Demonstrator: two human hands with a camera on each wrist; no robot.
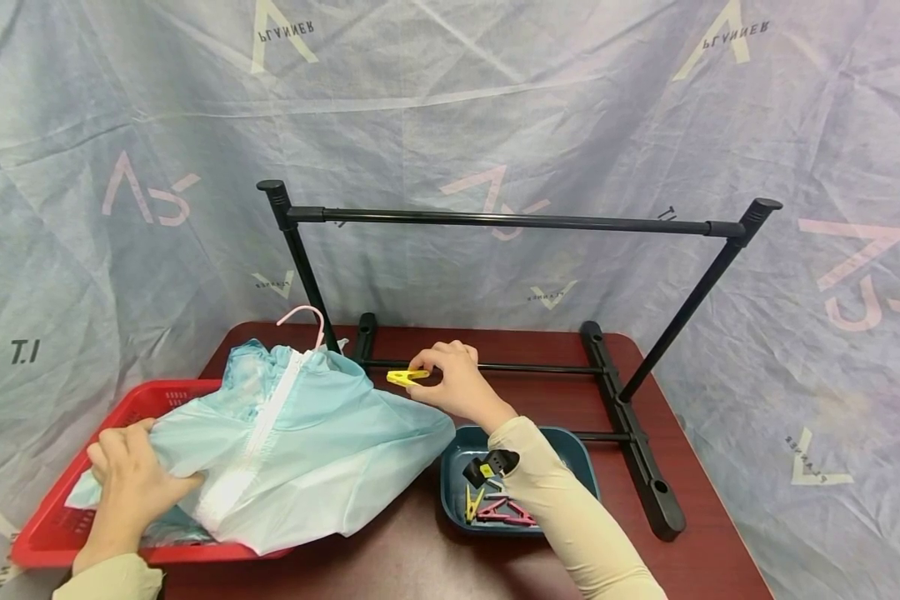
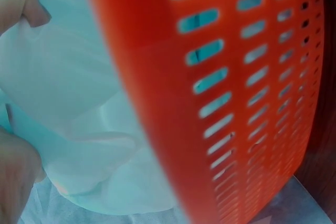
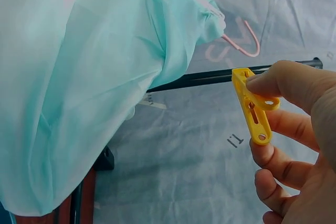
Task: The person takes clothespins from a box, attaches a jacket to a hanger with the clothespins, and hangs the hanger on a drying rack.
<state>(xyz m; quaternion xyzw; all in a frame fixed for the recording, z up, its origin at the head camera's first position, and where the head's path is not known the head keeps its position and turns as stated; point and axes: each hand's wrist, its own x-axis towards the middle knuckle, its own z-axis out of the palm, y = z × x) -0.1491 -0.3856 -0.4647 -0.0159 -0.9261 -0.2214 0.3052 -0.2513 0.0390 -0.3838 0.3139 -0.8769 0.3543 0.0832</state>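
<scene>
A light blue and white zip jacket hangs on a pink hanger, whose hook shows above the collar. My left hand grips the jacket's left side above the red basket; in the left wrist view, fingers press into the pale cloth. My right hand pinches a yellow clothespin between thumb and fingers, just right of the jacket's shoulder. The right wrist view shows this clothespin apart from the cloth. Part of the left hand's grip is hidden by fabric.
A black garment rack stands across the back of the brown table. The red basket at left holds more pale clothing. A dark blue bin with several clothespins sits below my right forearm.
</scene>
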